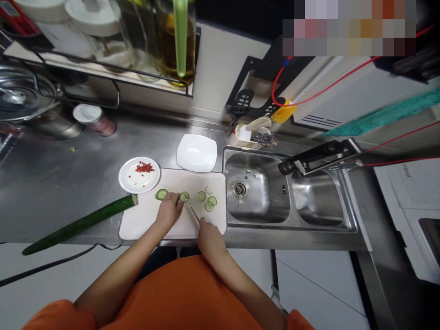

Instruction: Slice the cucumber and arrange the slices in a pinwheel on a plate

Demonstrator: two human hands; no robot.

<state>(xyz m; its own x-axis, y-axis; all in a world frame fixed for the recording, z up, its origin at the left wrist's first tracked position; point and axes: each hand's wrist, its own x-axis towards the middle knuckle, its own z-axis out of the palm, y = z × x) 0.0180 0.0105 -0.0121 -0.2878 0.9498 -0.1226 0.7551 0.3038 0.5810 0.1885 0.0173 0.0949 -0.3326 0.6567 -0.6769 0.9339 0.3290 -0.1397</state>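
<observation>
My right hand point(211, 238) is closed round the handle of a small knife point(193, 211), its blade pointing up and left to a cucumber slice point(184, 196). With its fingertips, my left hand point(169, 211) holds that slice at its left edge, over the white cutting board point(144, 224). Left of that hand lie overlapping cucumber slices point(161, 194). Several more loose slices point(210, 204) are spread on the board's right side. A long uncut cucumber point(82, 223) rests on the counter, its cut end on the board's left edge.
A round plate with red chopped pieces point(144, 167) stands at the board's upper left, and a white square dish point(197, 152) behind the board. To the right are the sink point(261, 192) and faucet point(316, 158). A jar point(94, 120) and pot point(57, 121) stand left.
</observation>
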